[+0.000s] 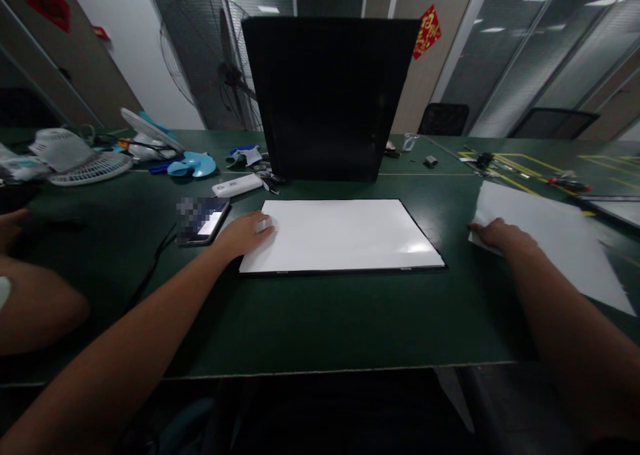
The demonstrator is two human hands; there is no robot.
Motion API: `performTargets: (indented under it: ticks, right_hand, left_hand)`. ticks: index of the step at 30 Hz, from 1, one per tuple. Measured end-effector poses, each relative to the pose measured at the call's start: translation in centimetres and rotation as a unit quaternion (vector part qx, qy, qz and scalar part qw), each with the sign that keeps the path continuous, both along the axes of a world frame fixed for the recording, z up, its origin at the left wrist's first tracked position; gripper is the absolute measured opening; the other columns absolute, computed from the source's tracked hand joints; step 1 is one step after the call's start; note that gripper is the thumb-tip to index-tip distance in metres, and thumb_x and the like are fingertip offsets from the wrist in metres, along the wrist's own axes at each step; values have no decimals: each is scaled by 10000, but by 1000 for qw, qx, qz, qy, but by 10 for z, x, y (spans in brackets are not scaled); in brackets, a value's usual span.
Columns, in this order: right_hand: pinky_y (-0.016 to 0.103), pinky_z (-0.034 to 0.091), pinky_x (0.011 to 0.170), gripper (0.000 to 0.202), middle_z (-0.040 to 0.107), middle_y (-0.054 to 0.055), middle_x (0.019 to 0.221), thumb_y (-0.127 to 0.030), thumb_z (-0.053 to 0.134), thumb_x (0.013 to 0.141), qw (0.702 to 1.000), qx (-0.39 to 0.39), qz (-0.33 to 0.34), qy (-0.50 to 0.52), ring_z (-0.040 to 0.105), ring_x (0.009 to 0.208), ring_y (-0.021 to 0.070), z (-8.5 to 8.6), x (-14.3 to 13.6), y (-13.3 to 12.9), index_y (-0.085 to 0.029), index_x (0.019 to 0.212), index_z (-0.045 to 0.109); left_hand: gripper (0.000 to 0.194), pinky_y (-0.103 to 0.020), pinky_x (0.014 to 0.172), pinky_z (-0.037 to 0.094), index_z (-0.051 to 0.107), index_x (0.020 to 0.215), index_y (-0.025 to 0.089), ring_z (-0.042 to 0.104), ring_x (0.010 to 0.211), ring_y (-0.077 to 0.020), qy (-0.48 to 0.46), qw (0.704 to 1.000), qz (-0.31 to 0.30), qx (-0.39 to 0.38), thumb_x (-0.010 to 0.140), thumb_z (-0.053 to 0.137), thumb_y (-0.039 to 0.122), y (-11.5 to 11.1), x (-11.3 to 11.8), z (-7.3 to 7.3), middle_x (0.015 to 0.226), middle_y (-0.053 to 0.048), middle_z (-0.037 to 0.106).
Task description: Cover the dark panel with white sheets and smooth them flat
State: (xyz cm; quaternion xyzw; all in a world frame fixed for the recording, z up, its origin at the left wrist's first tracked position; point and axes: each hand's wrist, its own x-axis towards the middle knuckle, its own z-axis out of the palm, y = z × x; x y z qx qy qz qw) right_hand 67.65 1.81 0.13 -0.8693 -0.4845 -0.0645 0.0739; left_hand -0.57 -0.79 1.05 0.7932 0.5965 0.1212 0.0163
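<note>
A thin white rectangular panel point(345, 235) with a dark rim lies flat in front of me. My left hand point(246, 233) rests on its left edge, thumb and fingers apart, with a small pale patch between them that I cannot make out. Far to the right, my right hand point(505, 235) pinches the left edge of a white sheet point(560, 241), which lies partly under my forearm. Behind the white panel stands a large black screen point(333, 98), leaning slightly.
Left of the panel lie a phone point(203, 221) and a white stick-shaped device point(237, 185). White and blue fan parts point(90, 165) clutter the back left. Another person's arm point(40, 301) rests at the left. Small parts point(485, 160) sit at the back right of the green table point(340, 328).
</note>
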Motion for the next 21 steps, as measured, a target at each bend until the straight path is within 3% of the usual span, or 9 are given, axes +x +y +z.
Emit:
performTargets:
  ticks: [3,7,9,12,16,18,21]
  right_hand:
    - [569,452,815,900,604,429,1260,-639,608,885,994,-50,-69,66,623,1161,494,11,-16,-10,17,1497,537]
    - [501,450,796,665,643,366,1273,-498,544,954,999,-10,-24,46,649,1141,438,22,-24,-19,-55,1446,609]
    - [485,450,817,605,666,336,1266,-492,485,991,998,40,-18,44,651,1146,419,27,-27,-20,-80,1400,654]
    - [442,469,862,582,707,287,1231,-513,457,1015,983,175,22,58,672,1113,372,31,-41,-19,-94,1346,687]
    - [381,521,881,576,736,218,1211,-540,579,959,930,306,167,111,703,1033,311,30,-77,-27,-117,1338,672]
    - [371,552,877,552,746,192,1206,-500,664,902,901,292,277,161,714,1008,295,30,-97,-37,-135,1316,671]
    - [414,586,865,435,772,143,1138,-422,686,879,862,194,432,178,730,925,285,34,-126,-52,-173,1234,706]
  left_hand:
    - [565,-488,1145,458,674,1374,213,620,1316,-359,-11,1000,10,1,960,483,546,-1,1,0,1468,-120,643]
    - [579,-498,1147,452,674,1371,203,610,1326,-365,-9,1000,11,-2,958,466,550,-2,2,1,1477,-132,636]
    - [598,-497,1139,457,670,1370,186,606,1332,-368,-3,1000,9,-5,960,445,558,-2,2,2,1487,-145,626]
    - [630,-479,1150,447,652,1387,159,598,1348,-363,12,1000,11,-13,966,423,568,-2,2,3,1520,-162,595]
    - [642,-461,1177,425,644,1400,152,591,1366,-360,19,1000,15,-13,972,418,574,-2,2,4,1544,-161,572]
    - [643,-461,1176,427,645,1398,146,592,1366,-360,18,1000,14,-12,974,416,573,-3,2,3,1535,-162,581]
    - [634,-460,1172,432,642,1400,151,587,1373,-358,20,1000,17,-14,978,422,570,-3,2,3,1529,-162,586]
